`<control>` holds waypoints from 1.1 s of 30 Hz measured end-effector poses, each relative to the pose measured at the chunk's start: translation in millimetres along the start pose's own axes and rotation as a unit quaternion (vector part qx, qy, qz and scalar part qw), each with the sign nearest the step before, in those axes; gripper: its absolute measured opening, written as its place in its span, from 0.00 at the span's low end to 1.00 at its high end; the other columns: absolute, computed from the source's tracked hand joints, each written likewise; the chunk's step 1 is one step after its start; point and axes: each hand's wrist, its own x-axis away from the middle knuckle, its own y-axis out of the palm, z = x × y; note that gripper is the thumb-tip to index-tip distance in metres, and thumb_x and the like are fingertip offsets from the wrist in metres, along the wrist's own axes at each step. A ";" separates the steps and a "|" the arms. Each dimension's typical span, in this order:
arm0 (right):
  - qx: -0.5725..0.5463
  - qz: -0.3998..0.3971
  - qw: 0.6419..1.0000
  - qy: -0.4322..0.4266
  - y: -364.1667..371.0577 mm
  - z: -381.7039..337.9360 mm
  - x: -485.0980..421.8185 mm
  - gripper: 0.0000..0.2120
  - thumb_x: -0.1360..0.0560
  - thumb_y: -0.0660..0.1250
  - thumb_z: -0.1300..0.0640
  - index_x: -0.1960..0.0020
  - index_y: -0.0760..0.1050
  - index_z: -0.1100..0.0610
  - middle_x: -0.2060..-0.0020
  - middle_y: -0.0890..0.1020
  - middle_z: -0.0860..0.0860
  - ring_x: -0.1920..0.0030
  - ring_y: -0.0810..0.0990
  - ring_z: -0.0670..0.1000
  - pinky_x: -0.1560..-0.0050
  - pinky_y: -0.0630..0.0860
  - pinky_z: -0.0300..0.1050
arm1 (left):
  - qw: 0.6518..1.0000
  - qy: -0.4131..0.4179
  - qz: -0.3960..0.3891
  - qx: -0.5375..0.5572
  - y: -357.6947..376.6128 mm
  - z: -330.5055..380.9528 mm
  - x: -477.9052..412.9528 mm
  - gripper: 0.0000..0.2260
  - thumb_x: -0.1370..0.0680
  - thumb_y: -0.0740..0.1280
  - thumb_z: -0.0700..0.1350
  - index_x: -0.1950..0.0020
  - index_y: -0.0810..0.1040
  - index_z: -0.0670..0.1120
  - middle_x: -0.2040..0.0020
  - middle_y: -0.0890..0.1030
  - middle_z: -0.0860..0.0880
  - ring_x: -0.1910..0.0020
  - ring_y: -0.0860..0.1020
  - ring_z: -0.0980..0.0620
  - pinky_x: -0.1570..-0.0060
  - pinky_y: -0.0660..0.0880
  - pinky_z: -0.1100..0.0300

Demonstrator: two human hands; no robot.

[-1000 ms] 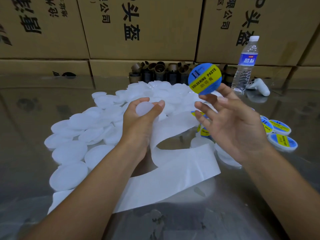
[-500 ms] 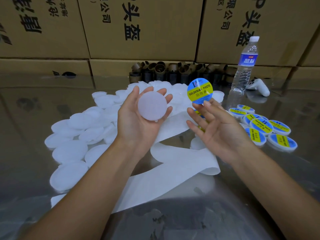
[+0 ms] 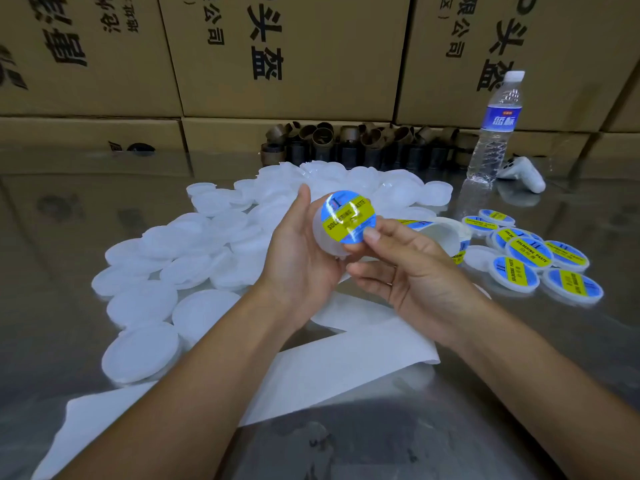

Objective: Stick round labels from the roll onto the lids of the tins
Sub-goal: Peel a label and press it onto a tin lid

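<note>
Cupping a white lid (image 3: 327, 242) above the table (image 3: 52, 271), the left hand (image 3: 301, 261) grasped it, thumb up along its far-left rim and the fingers curled under it. A round blue and yellow label (image 3: 348, 216) lay on the lid's top face, glossy, reading SOLDERING PASTE. The right hand (image 3: 412, 275) pinched the label's near-right edge against the lid, thumb (image 3: 372, 233) on top and fingers curled beneath. Lid and label were held in the air, between both hands, over the middle of the table.

A pile of plain lids (image 3: 173, 258) lay to the left and behind the hands, overlapping. Labelled lids (image 3: 540, 258) lay in a cluster to the right, some overlapping. Just right of the hands the roll (image 3: 446, 233) curved upward with labels showing on it, and its bare backing strip (image 3: 339, 362) ran under both forearms toward the near-left edge.

At the back a bottle (image 3: 495, 133) of water stood upright, with a white controller (image 3: 523, 173) just beside it on the right. Brown cores (image 3: 346, 143) were heaped against the boxes (image 3: 277, 53) stacked behind the table.
</note>
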 end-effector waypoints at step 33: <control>0.013 0.036 0.999 0.036 5.6 8.7 -1.2 0.10 0.36 0.69 0.56 0.58 0.74 0.58 0.61 0.86 0.52 0.68 0.84 0.47 0.62 0.81 0.39 | 0.999 0.023 -0.023 0.012 -0.7 -4.0 -2.1 0.20 0.19 0.51 0.56 0.47 0.75 0.44 0.50 0.84 0.46 0.52 0.84 0.46 0.52 0.80 0.54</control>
